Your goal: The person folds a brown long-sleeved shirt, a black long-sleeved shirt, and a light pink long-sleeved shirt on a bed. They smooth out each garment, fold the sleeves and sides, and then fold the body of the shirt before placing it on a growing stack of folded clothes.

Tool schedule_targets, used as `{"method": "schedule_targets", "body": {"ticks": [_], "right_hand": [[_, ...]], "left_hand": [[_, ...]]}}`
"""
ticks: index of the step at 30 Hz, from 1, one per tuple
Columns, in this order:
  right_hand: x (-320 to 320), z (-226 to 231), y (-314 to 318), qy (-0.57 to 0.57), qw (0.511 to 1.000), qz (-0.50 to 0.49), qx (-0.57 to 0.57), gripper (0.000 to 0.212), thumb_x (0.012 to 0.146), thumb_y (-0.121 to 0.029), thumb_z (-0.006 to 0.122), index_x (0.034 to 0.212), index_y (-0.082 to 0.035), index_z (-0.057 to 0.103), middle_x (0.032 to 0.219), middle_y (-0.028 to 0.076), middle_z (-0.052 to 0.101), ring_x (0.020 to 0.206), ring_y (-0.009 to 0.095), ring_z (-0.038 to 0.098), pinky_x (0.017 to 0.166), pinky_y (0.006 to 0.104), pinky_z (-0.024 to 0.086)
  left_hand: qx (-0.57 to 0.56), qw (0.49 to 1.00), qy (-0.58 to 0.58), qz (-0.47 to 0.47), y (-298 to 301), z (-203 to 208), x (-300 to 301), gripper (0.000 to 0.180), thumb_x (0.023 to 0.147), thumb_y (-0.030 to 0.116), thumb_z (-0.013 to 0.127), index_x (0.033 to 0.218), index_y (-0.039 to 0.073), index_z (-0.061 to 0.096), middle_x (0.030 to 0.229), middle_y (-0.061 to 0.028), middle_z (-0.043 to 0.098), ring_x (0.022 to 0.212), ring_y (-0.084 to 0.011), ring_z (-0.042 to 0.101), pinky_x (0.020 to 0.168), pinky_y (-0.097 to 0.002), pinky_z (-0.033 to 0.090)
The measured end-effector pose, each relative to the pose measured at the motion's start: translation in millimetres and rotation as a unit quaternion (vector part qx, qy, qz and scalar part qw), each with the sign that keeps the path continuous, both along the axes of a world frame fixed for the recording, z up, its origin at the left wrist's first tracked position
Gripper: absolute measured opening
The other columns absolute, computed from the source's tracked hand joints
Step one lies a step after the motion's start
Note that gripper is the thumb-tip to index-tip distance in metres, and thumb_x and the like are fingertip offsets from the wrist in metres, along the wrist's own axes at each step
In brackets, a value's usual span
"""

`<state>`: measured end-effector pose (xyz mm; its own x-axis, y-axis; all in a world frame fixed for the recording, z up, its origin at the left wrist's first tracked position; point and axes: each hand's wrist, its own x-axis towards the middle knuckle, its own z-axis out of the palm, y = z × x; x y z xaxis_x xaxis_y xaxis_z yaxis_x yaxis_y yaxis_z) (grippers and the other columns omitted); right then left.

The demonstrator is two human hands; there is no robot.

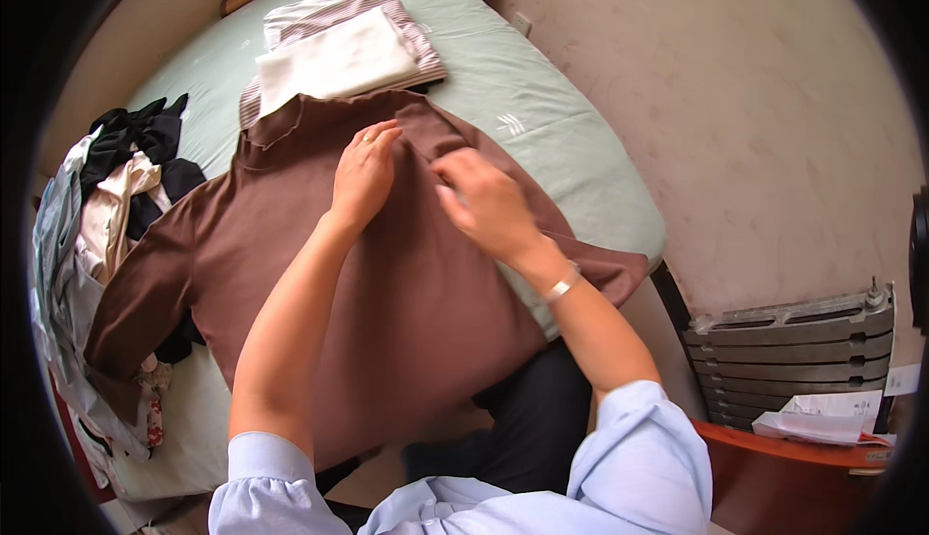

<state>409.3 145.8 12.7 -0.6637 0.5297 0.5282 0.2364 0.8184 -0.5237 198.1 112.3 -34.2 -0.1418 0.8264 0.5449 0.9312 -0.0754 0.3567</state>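
A brown high-necked, long-sleeved top (281, 245) is spread over the near end of the bed, its collar toward the far left. One sleeve reaches out to the left and the other to the right, partly behind my right forearm. My left hand (366, 175), a ring on one finger, rests on the upper part of the top with its fingers stretched out. Close by on the right is my right hand (487, 203), its fingers bent over the fabric near some creases. Motion blurs these fingers, so whether they grip the cloth cannot be made out.
Folded clothes, with a white piece (339, 56) uppermost, lie just beyond the collar. A heap of loose clothes (126, 187) covers the left side of the pale green bed (571, 148). At the right, a metal radiator (794, 341) stands by the wall, near papers (823, 417) on a reddish-brown surface.
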Motion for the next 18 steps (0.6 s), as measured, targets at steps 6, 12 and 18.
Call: {"method": "schedule_targets", "body": {"ticks": [6,12,18], "right_hand": [[185,9,9,-0.099,0.976,-0.052,-0.188,0.017,0.084,-0.006,0.064,0.099,-0.001,0.06,0.093,0.011,0.061,0.079,0.025,0.061,0.07,0.0364,0.05],[265,-3,19,-0.135,0.923,-0.105,-0.345,0.008,0.089,-0.008,0.061,0.089,-0.003,0.055,0.091,0.001,0.055,0.08,0.01,0.051,0.075,0.0261,0.044],[291,-11,81,0.084,0.95,-0.138,-0.269,0.01,0.095,-0.01,0.056,0.09,-0.002,0.055,0.089,0.001,0.057,0.087,0.009,0.049,0.082,0.0253,0.042]], "left_hand": [[-0.09,0.995,0.031,-0.001,59,-14,25,0.033,0.09,0.009,0.045,0.116,0.003,0.064,0.129,-0.0106,0.061,0.12,-0.0301,0.055,0.099,-0.0403,0.045],[-0.176,0.979,0.058,0.082,84,-12,33,0.043,0.096,0.02,0.045,0.139,0.022,0.05,0.147,-0.005,0.046,0.131,-0.0273,0.047,0.105,-0.0448,0.04],[-0.19,0.974,0.063,0.106,98,-5,26,0.041,0.094,0.024,0.051,0.134,0.022,0.054,0.141,-0.005,0.051,0.127,-0.027,0.049,0.099,-0.0455,0.044]]}}
